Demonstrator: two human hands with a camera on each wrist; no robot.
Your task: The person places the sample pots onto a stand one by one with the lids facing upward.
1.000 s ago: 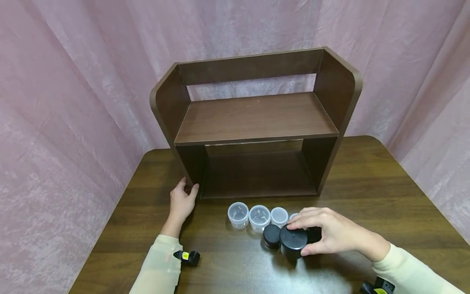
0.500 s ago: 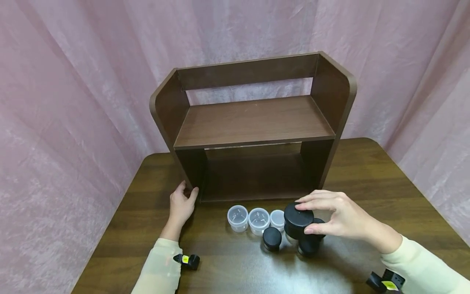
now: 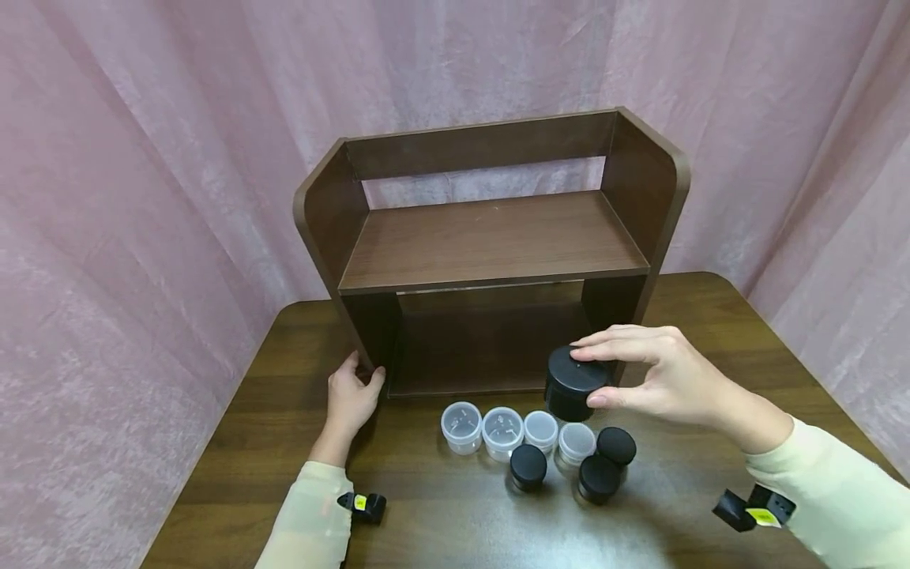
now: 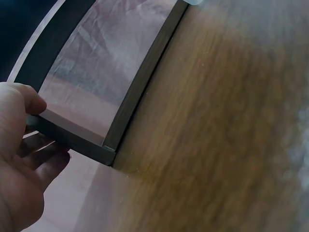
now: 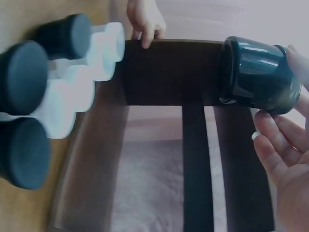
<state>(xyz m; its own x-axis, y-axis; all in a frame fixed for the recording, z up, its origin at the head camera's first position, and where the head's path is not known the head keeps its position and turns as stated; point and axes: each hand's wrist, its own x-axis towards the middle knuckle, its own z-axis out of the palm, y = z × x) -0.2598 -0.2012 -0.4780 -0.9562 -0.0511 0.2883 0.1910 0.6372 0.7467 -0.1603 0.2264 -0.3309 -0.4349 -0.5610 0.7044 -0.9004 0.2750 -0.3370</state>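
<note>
A large black screw-lid jar [image 3: 571, 391] hangs in the air in front of the shelf's lower right part, its lid facing up. My right hand [image 3: 664, 375] grips it by the lid, thumb on the near side and fingers over the far side. The right wrist view shows the glossy body of the jar [image 5: 256, 72] beyond my fingertips. On the other side, my left hand [image 3: 352, 399] pinches the lower front edge of the left side panel of the brown two-tier wooden shelf [image 3: 498, 241]. In the left wrist view the thumb and fingers [image 4: 54, 166] lie on opposite faces of that panel.
Several translucent plastic cups [image 3: 462, 431] stand in a row just in front of the shelf. Nearer to me are three small black-lidded jars [image 3: 528, 466], two of them side by side at the right. All stand on the brown wooden table [image 3: 441, 521]. A pink curtain [image 3: 178, 237] hangs behind.
My right hand has lifted the large black jar off the table and moved it up and towards the shelf, uncovering the small jars and a cup. The left hand stays on the panel.
</note>
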